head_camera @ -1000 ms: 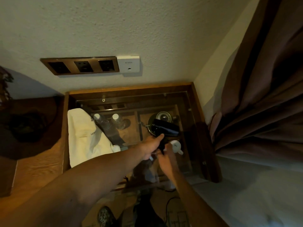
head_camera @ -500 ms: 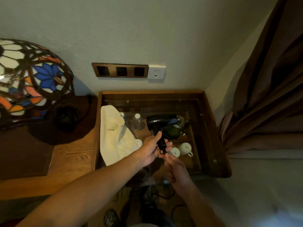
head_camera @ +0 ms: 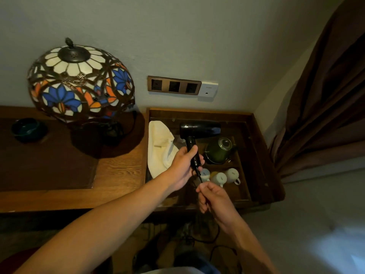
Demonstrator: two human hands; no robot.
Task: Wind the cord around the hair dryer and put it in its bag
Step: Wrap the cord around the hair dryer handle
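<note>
A black hair dryer is held upright over the glass-topped side table, its barrel pointing right. My left hand is wrapped around the dryer's handle. Just below it, my right hand pinches the black cord where it leaves the handle. More cord trails in loops on the floor. A cream cloth bag lies flat on the table's left side, left of the dryer.
Under the glass sit a green kettle and white cups. A stained-glass lamp and a dark bowl stand on the wooden desk to the left. Wall sockets are behind, a brown curtain to the right.
The hair dryer has been lifted off the table and turned upright in my left hand. My right hand has slid down the cord. The view has swung left, showing the lamp.
</note>
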